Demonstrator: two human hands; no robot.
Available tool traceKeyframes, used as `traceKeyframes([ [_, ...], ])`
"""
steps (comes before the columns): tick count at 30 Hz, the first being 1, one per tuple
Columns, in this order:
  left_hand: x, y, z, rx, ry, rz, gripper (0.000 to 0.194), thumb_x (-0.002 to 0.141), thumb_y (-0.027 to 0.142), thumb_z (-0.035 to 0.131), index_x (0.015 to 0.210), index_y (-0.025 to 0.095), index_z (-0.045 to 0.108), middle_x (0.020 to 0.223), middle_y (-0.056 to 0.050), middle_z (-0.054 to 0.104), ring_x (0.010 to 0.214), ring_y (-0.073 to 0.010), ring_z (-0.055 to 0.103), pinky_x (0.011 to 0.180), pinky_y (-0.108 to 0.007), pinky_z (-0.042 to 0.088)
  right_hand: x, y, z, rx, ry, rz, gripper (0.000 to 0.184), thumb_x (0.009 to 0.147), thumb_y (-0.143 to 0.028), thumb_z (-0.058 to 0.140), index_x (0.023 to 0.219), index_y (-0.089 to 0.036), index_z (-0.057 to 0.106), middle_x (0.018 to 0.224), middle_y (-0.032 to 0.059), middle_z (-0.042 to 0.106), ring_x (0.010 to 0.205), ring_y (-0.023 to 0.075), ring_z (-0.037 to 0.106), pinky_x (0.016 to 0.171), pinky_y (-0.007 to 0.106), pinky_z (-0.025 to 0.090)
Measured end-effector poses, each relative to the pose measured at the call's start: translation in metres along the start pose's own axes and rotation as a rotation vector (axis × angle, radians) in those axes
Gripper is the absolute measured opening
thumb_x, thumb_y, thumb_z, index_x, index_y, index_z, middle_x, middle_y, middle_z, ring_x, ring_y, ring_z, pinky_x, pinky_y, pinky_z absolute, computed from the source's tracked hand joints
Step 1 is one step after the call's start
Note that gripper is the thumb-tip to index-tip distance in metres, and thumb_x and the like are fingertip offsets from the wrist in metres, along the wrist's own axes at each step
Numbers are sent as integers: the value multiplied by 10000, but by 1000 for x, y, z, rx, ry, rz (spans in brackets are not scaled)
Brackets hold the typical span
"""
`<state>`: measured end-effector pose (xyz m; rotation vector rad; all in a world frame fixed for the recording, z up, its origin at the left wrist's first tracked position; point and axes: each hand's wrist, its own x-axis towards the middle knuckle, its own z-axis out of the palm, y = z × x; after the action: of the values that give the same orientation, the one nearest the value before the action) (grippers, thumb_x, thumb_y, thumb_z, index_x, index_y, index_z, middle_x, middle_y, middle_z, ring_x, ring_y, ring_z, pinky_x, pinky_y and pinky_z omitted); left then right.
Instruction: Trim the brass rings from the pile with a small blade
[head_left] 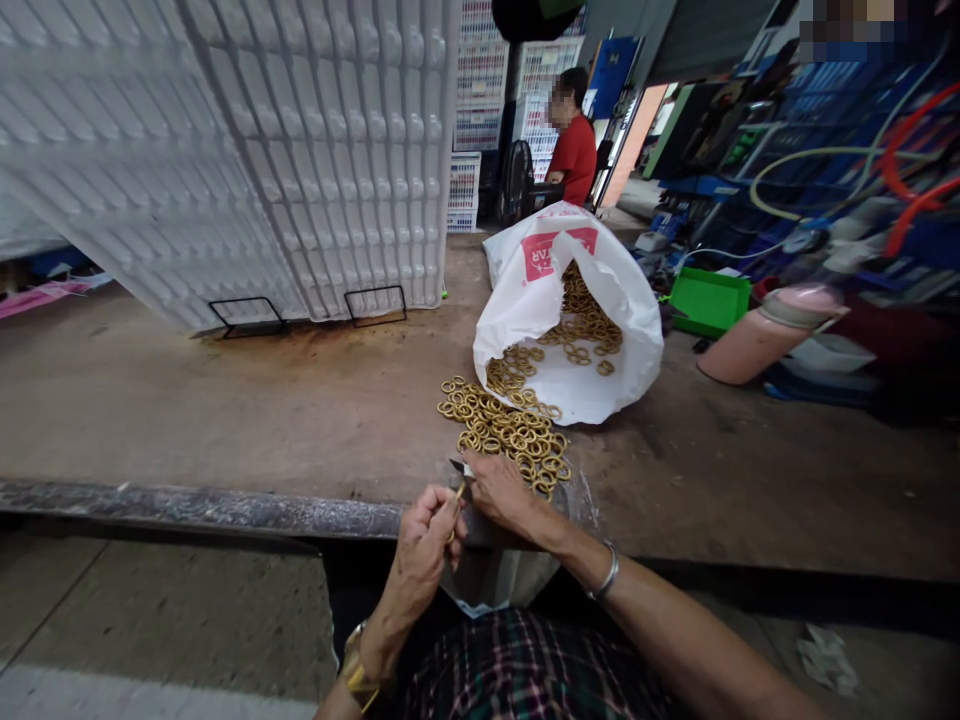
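Observation:
My left hand is closed in a pinch on a small brass ring at the near edge of the worn table. My right hand is closed on a small knife whose dark blade points left, touching the ring. Just beyond my hands lies a heap of brass rings, spilling from a white plastic sack that lies on its side with more rings inside. A clear bag hangs below my hands at the table edge.
A stack of white plastic trays leans at the back left. A person in a red shirt stands far back. A green tray, a pink cylinder and blue machinery with hoses crowd the right.

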<state>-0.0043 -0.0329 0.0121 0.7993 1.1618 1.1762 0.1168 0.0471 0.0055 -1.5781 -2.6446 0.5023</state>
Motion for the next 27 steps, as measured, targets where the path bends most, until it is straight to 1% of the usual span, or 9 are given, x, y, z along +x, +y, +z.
traceKeyframes([
  [2,-2,1,1,-157,-38,-34,275,764,431,560,723,171,482,554,57,488,381,-39,383,349,-158,311,2,3,-2,-12,52,39,279,738,-80,399,962,-159,545,811,81,662,736,175,605,598,241,325],
  [4,-1,-1,0,-298,-36,-68,268,762,412,572,712,171,467,590,45,508,415,-43,407,353,-152,306,4,7,-3,-9,137,51,292,741,-82,404,992,-172,523,879,71,654,792,173,601,640,238,342],
  [6,3,-4,-1,-370,-22,-95,270,758,397,583,698,161,468,637,22,537,460,-51,443,363,-150,312,7,10,-4,-22,195,70,281,768,-121,416,1029,-179,500,935,71,641,827,177,595,669,241,353],
  [10,8,-7,-2,-409,5,-132,270,718,380,626,705,147,490,701,-27,591,524,-80,508,381,-162,338,14,11,-4,-89,189,91,290,814,-219,442,1102,-197,455,960,88,632,829,202,597,670,266,365],
  [13,9,-3,-2,-448,20,-182,249,689,349,648,786,168,506,656,-13,599,494,-89,513,375,-161,323,18,11,-3,-114,165,87,274,821,-210,430,1094,-206,452,921,90,640,793,213,608,648,279,367],
  [16,10,0,-4,-511,-1,-225,276,660,313,668,862,174,539,626,8,581,485,-84,508,381,-159,318,20,12,-2,-99,165,98,236,824,-204,418,1057,-198,458,930,95,639,789,211,609,644,278,364],
  [21,11,-3,-9,-595,14,-230,253,644,333,691,651,131,537,668,-13,578,557,-86,526,396,-161,330,18,19,-4,-56,188,107,228,806,-199,436,1032,-192,464,921,83,640,784,202,600,640,268,343],
  [24,12,-7,-10,-571,21,-199,244,665,320,685,656,130,532,681,-16,579,583,-91,529,397,-162,334,15,24,-6,-38,221,100,213,790,-169,432,994,-191,492,876,70,645,751,190,594,632,260,324],
  [27,12,-7,-8,-544,25,-189,251,667,313,688,677,138,508,653,9,552,550,-73,506,389,-151,321,12,30,-5,23,246,71,169,790,-174,437,937,-185,519,825,61,641,720,176,583,626,250,318],
])
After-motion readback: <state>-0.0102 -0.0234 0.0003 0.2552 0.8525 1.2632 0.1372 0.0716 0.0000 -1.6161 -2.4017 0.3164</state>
